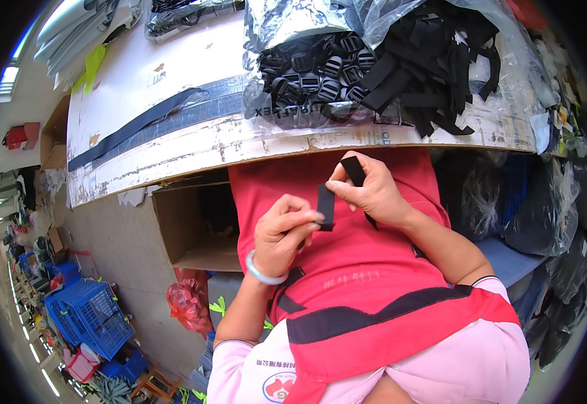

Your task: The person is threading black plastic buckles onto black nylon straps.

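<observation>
Over my red apron [347, 252], both hands are closed on a short piece of black webbing strap [325, 205]. My left hand [285, 229] pinches its lower end between thumb and fingers. With my right hand [372, 190] I grip the strap higher up, where a black end [353, 170] sticks up between the fingers. Whether a buckle sits on the strap, I cannot tell. Beyond my hands, on the table, lie a heap of black plastic buckles [313, 73] in a clear bag and a pile of cut black straps [428, 60].
The worn white table [165, 67] has its near edge just past my hands. A long dark strap [138, 123] lies along its left part. Underneath stands an open cardboard box [192, 229]. Blue crates [91, 313] are on the floor at left; plastic-wrapped bundles [542, 209] are at right.
</observation>
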A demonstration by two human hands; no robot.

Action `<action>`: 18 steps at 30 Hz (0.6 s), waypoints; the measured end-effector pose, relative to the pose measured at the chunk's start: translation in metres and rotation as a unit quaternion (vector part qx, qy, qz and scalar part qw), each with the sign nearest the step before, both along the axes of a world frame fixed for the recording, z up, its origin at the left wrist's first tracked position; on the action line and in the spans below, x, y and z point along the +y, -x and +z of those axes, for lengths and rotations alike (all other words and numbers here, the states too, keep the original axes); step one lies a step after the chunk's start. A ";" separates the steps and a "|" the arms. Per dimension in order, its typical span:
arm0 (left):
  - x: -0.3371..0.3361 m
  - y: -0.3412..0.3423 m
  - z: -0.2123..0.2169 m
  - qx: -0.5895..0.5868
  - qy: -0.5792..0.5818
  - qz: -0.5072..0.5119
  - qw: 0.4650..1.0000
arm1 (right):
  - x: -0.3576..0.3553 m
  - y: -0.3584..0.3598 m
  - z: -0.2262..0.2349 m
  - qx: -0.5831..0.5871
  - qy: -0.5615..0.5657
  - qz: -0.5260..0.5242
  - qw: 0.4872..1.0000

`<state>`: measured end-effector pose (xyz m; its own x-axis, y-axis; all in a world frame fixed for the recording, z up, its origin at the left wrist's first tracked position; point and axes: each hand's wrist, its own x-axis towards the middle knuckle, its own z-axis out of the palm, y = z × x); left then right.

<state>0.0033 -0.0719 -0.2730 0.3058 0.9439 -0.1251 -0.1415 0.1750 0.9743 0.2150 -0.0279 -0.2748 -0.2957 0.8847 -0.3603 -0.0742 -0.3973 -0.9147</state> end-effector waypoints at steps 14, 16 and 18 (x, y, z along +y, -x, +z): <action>-0.024 0.107 -0.045 -0.242 0.181 0.196 0.933 | -0.001 0.007 -0.016 -0.097 -0.159 0.088 0.979; -0.015 0.072 -0.042 -0.251 0.197 0.150 0.936 | -0.002 0.008 -0.014 -0.040 -0.043 0.119 0.991; -0.006 0.040 -0.033 -0.234 0.201 0.124 0.943 | -0.004 0.012 -0.004 -0.022 -0.010 0.104 0.994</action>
